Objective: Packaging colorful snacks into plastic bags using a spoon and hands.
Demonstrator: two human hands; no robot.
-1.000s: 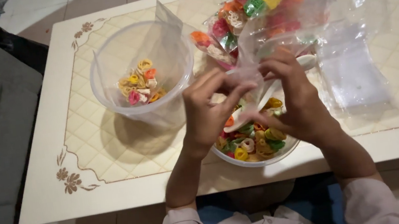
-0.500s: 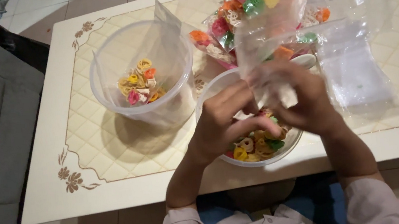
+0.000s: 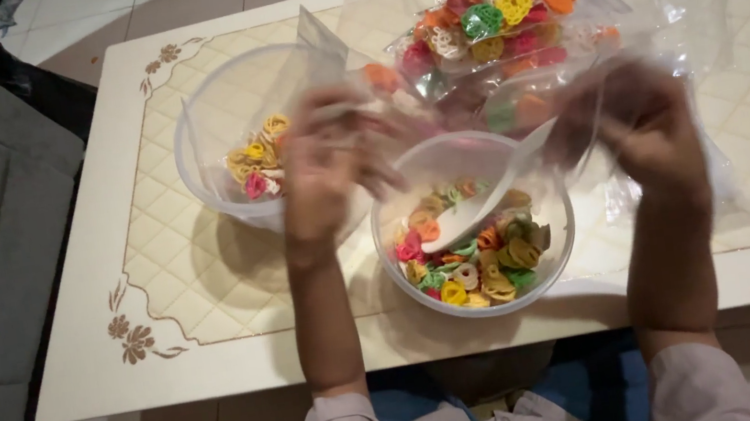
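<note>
Apparently both blurred hands, left hand (image 3: pixel 325 164) and right hand (image 3: pixel 649 131), pinch a clear plastic bag (image 3: pixel 488 114) stretched crosswise between their fingers, above the bowl of coloured crackers (image 3: pixel 474 226).

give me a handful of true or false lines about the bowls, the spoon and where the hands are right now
1. A white spoon lies in the near bowl of coloured crackers. True.
2. The far tub is filled to the brim. False: only a small heap of crackers sits at its bottom.
3. The left hand and the right hand are spread apart above the table. True, though both are motion-blurred, so what they grip is unclear.
4. The filled bag of crackers lies on the floor. False: it lies on the table beyond the near bowl.
5. The near bowl holds only yellow pieces. False: red, green, orange and yellow show.
</note>
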